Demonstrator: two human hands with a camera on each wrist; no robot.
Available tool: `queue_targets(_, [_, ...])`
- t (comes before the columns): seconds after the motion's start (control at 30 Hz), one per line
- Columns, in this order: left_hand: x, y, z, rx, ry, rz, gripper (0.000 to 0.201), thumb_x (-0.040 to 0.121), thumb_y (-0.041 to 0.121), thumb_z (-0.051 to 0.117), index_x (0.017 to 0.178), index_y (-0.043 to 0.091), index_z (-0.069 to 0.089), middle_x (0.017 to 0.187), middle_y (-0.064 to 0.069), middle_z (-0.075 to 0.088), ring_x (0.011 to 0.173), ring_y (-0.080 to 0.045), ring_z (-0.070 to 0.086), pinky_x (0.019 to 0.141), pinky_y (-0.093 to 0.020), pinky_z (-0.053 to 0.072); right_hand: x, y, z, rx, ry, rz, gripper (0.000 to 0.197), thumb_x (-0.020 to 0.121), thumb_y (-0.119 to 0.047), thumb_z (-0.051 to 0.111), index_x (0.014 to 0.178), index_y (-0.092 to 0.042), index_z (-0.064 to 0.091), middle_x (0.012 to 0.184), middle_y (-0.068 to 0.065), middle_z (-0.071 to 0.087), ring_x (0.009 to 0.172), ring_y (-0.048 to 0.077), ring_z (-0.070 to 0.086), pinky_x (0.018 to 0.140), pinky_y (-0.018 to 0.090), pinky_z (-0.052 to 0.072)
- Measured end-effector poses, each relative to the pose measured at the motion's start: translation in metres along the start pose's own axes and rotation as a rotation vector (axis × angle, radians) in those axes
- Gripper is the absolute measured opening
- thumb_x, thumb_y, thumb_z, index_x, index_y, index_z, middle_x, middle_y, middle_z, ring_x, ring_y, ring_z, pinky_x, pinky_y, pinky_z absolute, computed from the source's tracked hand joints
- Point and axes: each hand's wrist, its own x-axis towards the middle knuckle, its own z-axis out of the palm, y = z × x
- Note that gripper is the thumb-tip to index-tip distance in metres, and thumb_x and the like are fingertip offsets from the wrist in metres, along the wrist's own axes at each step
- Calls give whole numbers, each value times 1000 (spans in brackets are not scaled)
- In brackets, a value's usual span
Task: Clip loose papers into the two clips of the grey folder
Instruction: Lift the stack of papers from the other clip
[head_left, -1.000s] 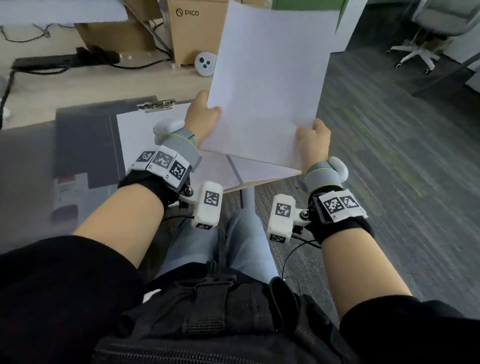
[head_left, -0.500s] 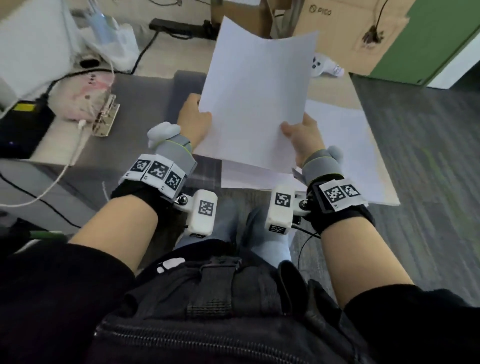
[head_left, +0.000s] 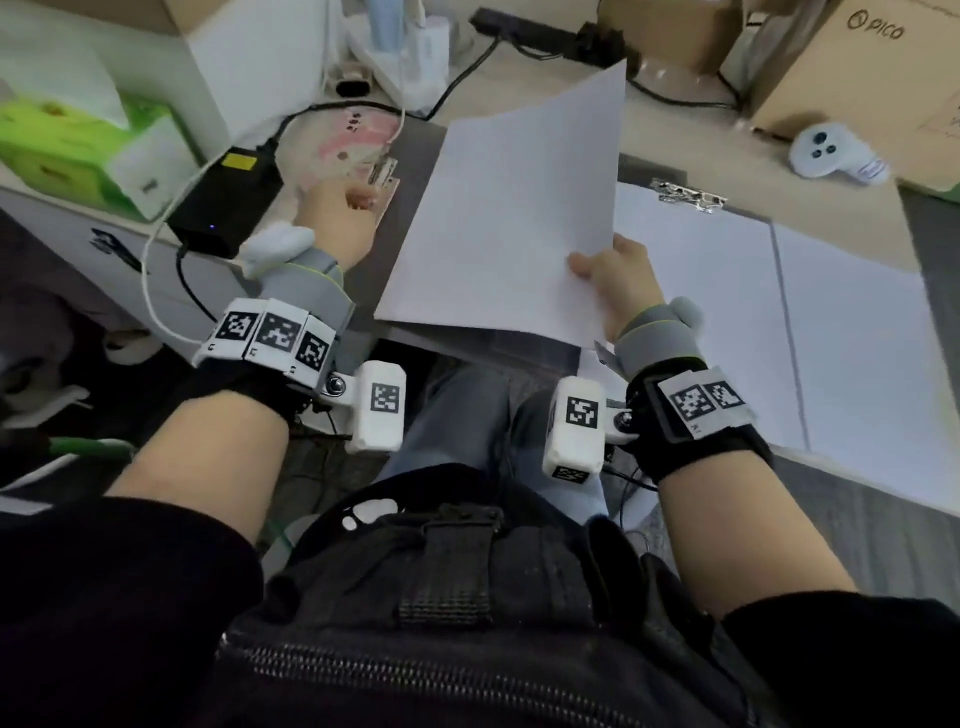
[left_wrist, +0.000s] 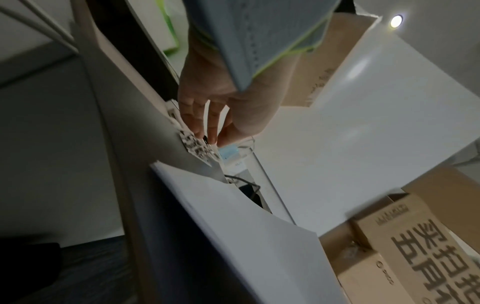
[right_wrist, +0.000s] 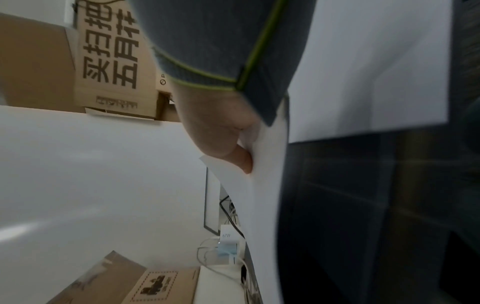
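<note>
Head view: one grey folder (head_left: 415, 171), lying open on the desk, with two metal clips; the left clip (head_left: 383, 174) sits at the folder's left side, the top clip (head_left: 687, 196) at the far edge of the right-hand half. Under the top clip lies one stack of white paper (head_left: 717, 312); a second white sheet (head_left: 857, 364) lies just beside it on the right. One loose sheaf of papers (head_left: 511, 218), count of sheets not discernible, is held tilted above the folder's left half. Two hands: the right hand (head_left: 621, 283) pinches the sheaf's near right corner, thumb on top; the left hand (head_left: 332, 218) reaches to the left clip, fingers extended at it. Also on the desk: one black power adapter (head_left: 223, 205), one green tissue box (head_left: 67, 150), one white controller (head_left: 831, 155), one cardboard box marked PICO (head_left: 857, 67). Left wrist view: one left hand (left_wrist: 221, 98), fingertips (left_wrist: 211, 137) gathered down onto the left clip (left_wrist: 197, 147); whether they grip it or only touch it cannot be told; the sheaf's edge (left_wrist: 246, 226) stands near below. Right wrist view: one right hand (right_wrist: 221, 131), thumb and curled fingers closed on the sheaf (right_wrist: 262, 195), which bends away from the palm; printed cardboard boxes (right_wrist: 111, 61) behind.
</note>
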Motion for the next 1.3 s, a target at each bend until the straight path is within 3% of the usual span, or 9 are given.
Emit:
queue_targets(0.13, [4,-4,-3,12,76,-8,33,86,-2,45,98,19,68,81,13,69,72,-14,52,49,0,33,4,0,17,27,-25,8,31,87,5,48,114,-7,57,87,5,63,75,23,59,72,29,51])
queue_targets(0.2, [10,-4,-5,62,50,20,32,88,-2,41,95,19,64,79,11,69,81,-24,55,61,-1,38,5,1,26,32,-37,17,32,88,5,47,115,-8,56,95,9,63,81,25,59,74,29,51])
queue_targets(0.3, [27,-8,-9,127,-96,50,40,91,-2,40,126,7,56,133,-13,56,124,-30,49,88,-22,36,6,4,35,33,-49,16,35,88,5,45,120,-5,56,99,10,62,81,25,59,71,28,51])
queue_targets(0.4, [47,-14,-14,116,-136,39,37,89,-2,43,121,5,61,131,-13,59,122,-28,53,100,-29,40,8,6,44,47,-45,36,38,88,6,46,123,-5,55,101,9,63,82,25,60,72,29,52])
queue_targets(0.57, [82,-13,-20,-154,-321,-242,64,95,3,38,43,21,70,49,10,66,44,-7,56,56,-27,44,11,12,48,41,-49,78,40,88,6,47,126,-4,53,104,8,63,86,24,61,78,34,52])
queue_targets(0.67, [74,-4,-23,-39,-392,-161,30,94,5,40,87,14,68,72,2,57,55,-13,57,48,-20,45,14,15,46,35,-38,101,38,88,5,49,124,-6,55,96,4,65,84,23,62,83,37,53])
queue_targets(0.77, [74,-10,-12,51,-295,0,41,87,-5,40,123,6,58,116,-12,63,105,-28,60,85,-31,51,17,18,46,31,-27,108,38,86,5,51,122,-5,56,91,2,66,79,22,64,75,32,53])
queue_targets(0.83, [78,-12,-6,88,-277,55,46,88,-5,38,128,7,54,135,-10,55,127,-25,50,105,-29,39,18,18,46,31,-29,115,36,86,6,51,120,-5,57,91,3,66,81,25,64,77,34,54])
queue_targets(1.3, [88,-13,0,-166,-357,65,63,84,-17,36,143,7,32,139,-18,49,128,-29,48,103,-39,43,16,13,45,-4,-51,125,19,88,7,50,95,-9,56,82,2,63,73,21,62,80,36,54])
